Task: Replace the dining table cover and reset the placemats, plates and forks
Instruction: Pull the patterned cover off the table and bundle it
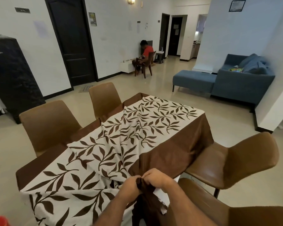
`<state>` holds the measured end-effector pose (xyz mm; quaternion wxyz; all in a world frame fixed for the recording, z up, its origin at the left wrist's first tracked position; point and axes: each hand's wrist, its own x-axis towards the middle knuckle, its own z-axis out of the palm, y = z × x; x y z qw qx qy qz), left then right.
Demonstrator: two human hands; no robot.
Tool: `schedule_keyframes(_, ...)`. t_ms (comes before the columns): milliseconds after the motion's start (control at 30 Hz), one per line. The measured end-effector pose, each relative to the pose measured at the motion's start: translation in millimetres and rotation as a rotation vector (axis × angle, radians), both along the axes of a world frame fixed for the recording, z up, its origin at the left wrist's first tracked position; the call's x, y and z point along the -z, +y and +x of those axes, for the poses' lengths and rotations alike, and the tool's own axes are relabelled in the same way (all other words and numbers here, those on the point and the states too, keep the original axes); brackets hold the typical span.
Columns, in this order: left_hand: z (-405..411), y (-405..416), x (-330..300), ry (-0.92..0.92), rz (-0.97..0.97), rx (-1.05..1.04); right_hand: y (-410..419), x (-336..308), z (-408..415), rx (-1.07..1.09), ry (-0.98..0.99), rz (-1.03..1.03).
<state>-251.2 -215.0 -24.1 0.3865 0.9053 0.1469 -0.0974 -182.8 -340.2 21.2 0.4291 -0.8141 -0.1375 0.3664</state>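
Cover: cream leaf-print table cover with brown border (137, 128) lay rumpled over the dark wooden table (31, 165).
Hands: left hand (129, 185) and right hand (155, 177) both bunched its brown edge, knuckles nearly touching.

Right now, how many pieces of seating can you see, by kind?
Tan dining chairs at the table: 4
Dark wooden chair by the far wall, with a person seated: 1
Blue sofa: 1
Total: 6

No text, label or number is sharp enough to read.
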Motion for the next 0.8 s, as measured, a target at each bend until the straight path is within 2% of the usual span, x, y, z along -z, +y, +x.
schedule_keyframes(67, -2.0, -2.2, 2.1, -0.005, 0.138, 0.005, -9.6, 4.0, 3.8, 0.192, 0.103, 0.051)
schedule_keyframes(167, -2.2, -9.3, 1.0, -0.042, 0.079, -0.036, -21.4, 45.6, 24.4, 0.579, 0.063, -0.029)
schedule_keyframes(200, -0.4, -10.6, 1.1, -0.043, 0.063, -0.021, -25.1, 66.3, 32.1, 0.637, 0.082, -0.076)
schedule_keyframes(333, 1.6, -13.4, -7.3, -0.003, -0.026, 0.053, -36.0, 134.8, 56.8, 0.829, 0.288, -0.041)
schedule_keyframes(467, -1.3, -3.7, -5.4, 0.03, -0.064, 0.098, -30.4, 93.5, 47.3, 0.881, 0.42, 0.138)
schedule_keyframes(533, -0.5, -0.4, -4.5, 0.073, -0.083, 0.129, -23.1, 75.5, 49.1, 0.874, 0.406, 0.233)
schedule_keyframes(633, 1.7, 2.0, -2.1, 0.131, -0.018, 0.134, -7.8, 44.1, 51.3, 0.755, 0.183, 0.241)
schedule_keyframes(733, 6.5, -0.8, 1.5, 0.104, -0.228, -0.078, 4.5, 17.3, 45.2, 0.346, -0.112, 0.043)
schedule_keyframes(800, 12.5, -4.2, 1.0, 0.031, -0.206, -0.144, 11.9, 4.6, 38.5, 0.071, -0.22, -0.083)
